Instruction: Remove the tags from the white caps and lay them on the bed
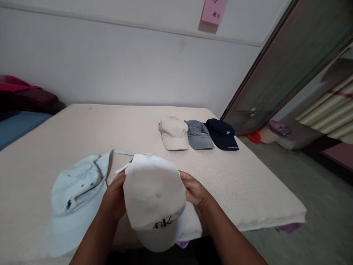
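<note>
A white baseball cap [154, 191] with dark lettering on its front is held up between both hands, its brim pointing toward me. My left hand [115, 197] grips the cap's left side, fingers partly hidden behind it. On the other side, my right hand [193, 187] pinches the edge, with the thumb and fingers closed on the fabric. Just left of my left forearm lies a pale blue cap [74, 195] with a small dark emblem, its crown creased and its back strap stretching behind the white cap.
Farther back sit a beige cap [173, 132], a grey cap [200, 134] and a navy cap [221, 133] in a row. All rest on a cream-covered bed [116, 125] against a white wall [124, 66]. A pink note [213, 13] hangs above; floor [325, 228] shows at right.
</note>
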`<state>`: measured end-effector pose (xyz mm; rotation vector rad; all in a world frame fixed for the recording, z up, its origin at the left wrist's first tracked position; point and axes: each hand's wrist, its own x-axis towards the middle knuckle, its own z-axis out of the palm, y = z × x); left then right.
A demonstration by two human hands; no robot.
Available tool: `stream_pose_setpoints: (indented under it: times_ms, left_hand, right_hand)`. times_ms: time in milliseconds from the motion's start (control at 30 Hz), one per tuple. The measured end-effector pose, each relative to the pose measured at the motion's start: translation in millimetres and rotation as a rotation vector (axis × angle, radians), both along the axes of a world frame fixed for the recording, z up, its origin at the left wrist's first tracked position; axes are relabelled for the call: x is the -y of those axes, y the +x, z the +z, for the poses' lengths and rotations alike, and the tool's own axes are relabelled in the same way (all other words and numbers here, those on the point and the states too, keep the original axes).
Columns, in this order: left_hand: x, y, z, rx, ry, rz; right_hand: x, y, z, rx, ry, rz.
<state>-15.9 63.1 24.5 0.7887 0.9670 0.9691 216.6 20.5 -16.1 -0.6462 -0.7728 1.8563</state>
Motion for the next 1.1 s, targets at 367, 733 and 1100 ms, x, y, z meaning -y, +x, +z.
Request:
stream_pose_setpoints:
  times_ms: [367, 733, 1100]
  left_hand:
    - [18.4, 21.9, -8.9, -0.120, -0.101, -0.402]
    - [16.7, 44.6, -6.8, 0.018, -0.113, -0.335]
    - [18.0, 54.0, -19.4, -0.155, -0.034, -0.320]
  right_hand:
    - [-8.3, 13.8, 17.2, 0.125, 0.011, 0.002]
    - [-15.8, -4.8, 11.9, 0.553, 0.173, -0.181]
    - [-10.8, -1.7, 23.5, 1.025, 0.490, -0.149]
